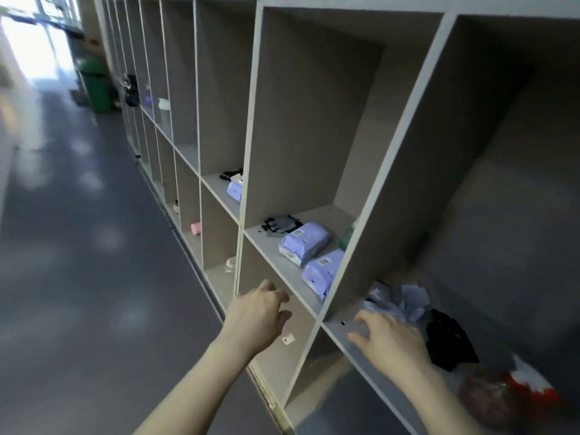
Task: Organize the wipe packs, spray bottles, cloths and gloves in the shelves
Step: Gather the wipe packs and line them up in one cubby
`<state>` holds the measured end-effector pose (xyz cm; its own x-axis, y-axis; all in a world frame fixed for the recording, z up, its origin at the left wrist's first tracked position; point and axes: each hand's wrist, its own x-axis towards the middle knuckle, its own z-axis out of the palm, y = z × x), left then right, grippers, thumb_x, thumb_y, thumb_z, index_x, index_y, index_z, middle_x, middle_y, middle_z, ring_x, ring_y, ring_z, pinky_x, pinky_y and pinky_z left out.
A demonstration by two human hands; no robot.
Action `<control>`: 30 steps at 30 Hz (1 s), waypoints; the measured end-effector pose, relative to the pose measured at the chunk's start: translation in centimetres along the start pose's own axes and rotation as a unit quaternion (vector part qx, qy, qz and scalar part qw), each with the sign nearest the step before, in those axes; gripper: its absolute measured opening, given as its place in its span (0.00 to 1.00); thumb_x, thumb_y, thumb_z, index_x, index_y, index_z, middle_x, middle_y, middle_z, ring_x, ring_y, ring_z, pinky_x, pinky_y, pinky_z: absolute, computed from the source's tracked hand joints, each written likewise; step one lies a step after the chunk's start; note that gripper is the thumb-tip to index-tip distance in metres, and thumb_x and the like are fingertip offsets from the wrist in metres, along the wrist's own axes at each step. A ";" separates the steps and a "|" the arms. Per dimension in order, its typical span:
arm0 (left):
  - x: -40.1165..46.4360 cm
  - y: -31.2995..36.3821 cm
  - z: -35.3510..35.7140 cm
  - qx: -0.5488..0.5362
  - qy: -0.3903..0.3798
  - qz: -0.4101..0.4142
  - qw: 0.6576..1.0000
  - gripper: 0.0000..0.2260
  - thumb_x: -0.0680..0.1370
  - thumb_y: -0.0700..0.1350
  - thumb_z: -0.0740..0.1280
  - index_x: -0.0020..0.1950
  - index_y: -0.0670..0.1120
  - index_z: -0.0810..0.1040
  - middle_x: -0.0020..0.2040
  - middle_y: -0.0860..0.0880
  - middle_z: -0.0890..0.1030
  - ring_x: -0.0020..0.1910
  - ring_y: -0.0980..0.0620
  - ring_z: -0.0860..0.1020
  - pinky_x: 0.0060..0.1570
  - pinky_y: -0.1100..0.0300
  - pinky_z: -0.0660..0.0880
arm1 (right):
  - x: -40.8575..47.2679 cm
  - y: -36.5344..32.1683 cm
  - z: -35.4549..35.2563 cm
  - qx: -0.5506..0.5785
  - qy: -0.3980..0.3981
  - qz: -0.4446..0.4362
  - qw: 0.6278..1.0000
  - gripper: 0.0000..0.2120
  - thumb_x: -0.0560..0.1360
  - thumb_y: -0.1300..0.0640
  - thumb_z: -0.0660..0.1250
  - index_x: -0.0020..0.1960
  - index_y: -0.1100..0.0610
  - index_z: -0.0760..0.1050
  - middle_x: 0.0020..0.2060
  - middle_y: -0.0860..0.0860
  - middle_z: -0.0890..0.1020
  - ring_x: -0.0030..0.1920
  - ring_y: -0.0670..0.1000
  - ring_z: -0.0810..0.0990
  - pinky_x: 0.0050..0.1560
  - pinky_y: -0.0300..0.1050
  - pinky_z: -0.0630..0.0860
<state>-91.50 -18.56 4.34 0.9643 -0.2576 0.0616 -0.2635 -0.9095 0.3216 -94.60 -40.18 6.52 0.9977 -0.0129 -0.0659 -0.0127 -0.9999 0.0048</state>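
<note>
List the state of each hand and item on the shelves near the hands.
Left hand: open, holding nothing.
Right hand: open, reaching at the cloth.
Blue cloth: crumpled.
Black gloves: heaped beside the cloth.
Two wipe packs: sealed, lying flat.
Grey gloves: lying flat behind.

wipe packs (303,243) on shelf (276,246), gloves (281,224) behind

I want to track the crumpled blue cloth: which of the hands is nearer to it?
Right. The right hand lies at the crumpled blue cloth; the left hand hovers apart, left of the divider.
</note>
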 end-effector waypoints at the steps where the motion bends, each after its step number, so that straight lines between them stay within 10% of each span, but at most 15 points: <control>1: 0.9 -1.2 -0.5 -0.002 0.002 0.002 1.000 0.15 0.79 0.55 0.59 0.65 0.56 0.73 0.63 0.54 0.72 0.58 0.48 0.78 0.53 0.57 0.72 | 1.1 -1.2 -0.3 0.002 0.011 0.001 1.000 0.16 0.77 0.43 0.60 0.62 0.46 0.70 0.59 0.46 0.79 0.62 0.50 0.75 0.53 0.43 0.71; 15: 11.0 -18.3 -6.2 0.020 -0.024 0.082 0.996 0.15 0.79 0.53 0.60 0.65 0.53 0.73 0.63 0.53 0.73 0.57 0.48 0.78 0.52 0.54 0.75 | 13.3 -17.0 0.1 0.063 0.036 0.092 0.993 0.17 0.78 0.45 0.60 0.64 0.49 0.71 0.61 0.47 0.78 0.63 0.52 0.74 0.54 0.45 0.72; 30: 26.9 -20.8 -2.2 0.015 -0.135 0.125 0.983 0.23 0.78 0.53 0.61 0.73 0.53 0.63 0.66 0.48 0.69 0.60 0.43 0.76 0.59 0.48 0.73 | 24.9 -14.3 4.1 0.063 -0.009 0.195 0.979 0.26 0.76 0.47 0.60 0.72 0.48 0.59 0.64 0.51 0.73 0.66 0.54 0.70 0.58 0.47 0.70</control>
<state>-59.98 -5.83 1.39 0.8280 -0.5481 -0.1187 -0.4965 -0.8148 0.2993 -69.83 -26.21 0.68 0.9145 -0.3919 -0.1004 -0.4006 -0.9119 -0.0893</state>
